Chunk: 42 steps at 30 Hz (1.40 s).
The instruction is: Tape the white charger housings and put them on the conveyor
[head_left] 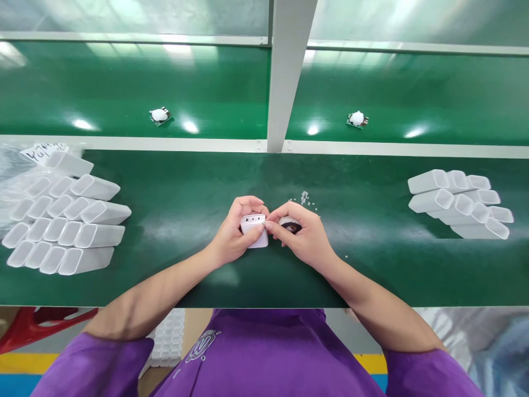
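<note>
My left hand (235,234) is closed around a small white charger housing (258,237) with dark slots in its upper end face. At the housing's right upper edge, the thumb and forefinger of my right hand (303,231) pinch together; whatever lies between those fingertips is too small to make out. A round black-and-white thing (291,225) is tucked inside the curl of my right hand, mostly hidden by the fingers. Just beyond that hand, tiny clear pieces (305,197) lie scattered on the green table (182,220).
Several white open-ended sleeves (93,236) are stacked at the left, beside a plastic bag (12,165) and a handwritten label (41,153). More white sleeves (440,201) lie at the right. Two small circuit boards (160,115) rest on the back ledge, either side of a post (285,77).
</note>
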### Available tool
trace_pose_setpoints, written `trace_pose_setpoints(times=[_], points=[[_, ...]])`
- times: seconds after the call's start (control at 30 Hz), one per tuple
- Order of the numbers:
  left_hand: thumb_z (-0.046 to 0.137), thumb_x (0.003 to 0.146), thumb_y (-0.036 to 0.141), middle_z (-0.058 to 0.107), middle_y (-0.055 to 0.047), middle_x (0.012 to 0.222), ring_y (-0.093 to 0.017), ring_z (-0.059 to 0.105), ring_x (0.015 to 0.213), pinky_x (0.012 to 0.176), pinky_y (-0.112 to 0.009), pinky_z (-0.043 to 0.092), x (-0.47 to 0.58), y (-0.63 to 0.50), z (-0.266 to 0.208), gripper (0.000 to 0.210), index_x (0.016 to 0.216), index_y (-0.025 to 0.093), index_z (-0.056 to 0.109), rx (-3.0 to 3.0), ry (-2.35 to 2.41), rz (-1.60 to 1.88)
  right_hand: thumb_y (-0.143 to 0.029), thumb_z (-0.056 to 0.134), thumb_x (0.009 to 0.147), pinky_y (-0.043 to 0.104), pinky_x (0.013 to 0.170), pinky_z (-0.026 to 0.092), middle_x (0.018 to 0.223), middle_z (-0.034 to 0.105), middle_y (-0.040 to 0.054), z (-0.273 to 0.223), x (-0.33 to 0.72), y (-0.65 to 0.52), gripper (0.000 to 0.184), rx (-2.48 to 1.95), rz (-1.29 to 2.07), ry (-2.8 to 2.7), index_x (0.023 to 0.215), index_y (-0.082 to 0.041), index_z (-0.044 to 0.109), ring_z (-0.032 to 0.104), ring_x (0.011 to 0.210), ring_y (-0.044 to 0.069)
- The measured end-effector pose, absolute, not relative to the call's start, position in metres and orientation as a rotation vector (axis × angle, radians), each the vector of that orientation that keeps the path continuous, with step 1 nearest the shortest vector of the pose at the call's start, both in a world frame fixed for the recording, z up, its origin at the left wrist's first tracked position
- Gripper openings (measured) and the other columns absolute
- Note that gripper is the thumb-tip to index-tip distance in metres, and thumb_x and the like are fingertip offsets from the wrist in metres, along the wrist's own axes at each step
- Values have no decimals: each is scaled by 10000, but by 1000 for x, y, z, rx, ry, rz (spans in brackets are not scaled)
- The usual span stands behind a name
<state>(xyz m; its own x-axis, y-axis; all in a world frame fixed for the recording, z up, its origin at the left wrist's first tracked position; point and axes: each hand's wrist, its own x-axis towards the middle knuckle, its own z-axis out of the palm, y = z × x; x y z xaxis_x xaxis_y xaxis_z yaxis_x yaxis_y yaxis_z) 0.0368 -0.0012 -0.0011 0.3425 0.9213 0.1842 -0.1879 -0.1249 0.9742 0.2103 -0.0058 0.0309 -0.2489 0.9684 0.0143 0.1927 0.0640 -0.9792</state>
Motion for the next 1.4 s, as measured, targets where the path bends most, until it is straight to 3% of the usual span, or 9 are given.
trace_pose_setpoints(times=[0.27,0.5,0.7,0.9,1.4], points=[[604,884,236,625,-36,940,-136,656,723,628,-256,536,36,0,-6,311,1146,232,437,1357,671,1160,-327,613,871,192,458,509,706,591,-26,35,209,-1,143,-1073,1638,-1239,896,-189,582,600,574,100],[610,874,197,631,-35,948,-122,645,738,636,-238,545,32,2,-7,334,1160,224,440,1414,676,1153,-243,657,824,229,583,596,957,548,-2,30,211,1,238,-936,1714,-1127,1037,-207,556,651,723,106],[585,874,164,625,-20,928,-108,643,719,620,-215,528,34,0,-3,330,1158,227,431,1484,736,1139,-247,477,974,185,451,494,927,592,2,28,209,-10,128,-1016,1221,-1479,1085,-233,539,583,541,57],[563,852,105,627,-17,952,-94,629,735,619,-196,475,37,-6,1,362,1165,228,427,1593,814,1039,-112,419,972,272,727,552,957,641,33,26,207,-13,228,-939,707,-1786,1122,-230,545,642,850,134],[584,871,212,624,-25,935,-101,599,699,580,-211,441,36,-5,5,335,1160,226,413,1599,848,983,-95,425,961,256,724,544,977,631,33,20,206,-12,274,-887,577,-1875,1157,-245,545,629,872,132]])
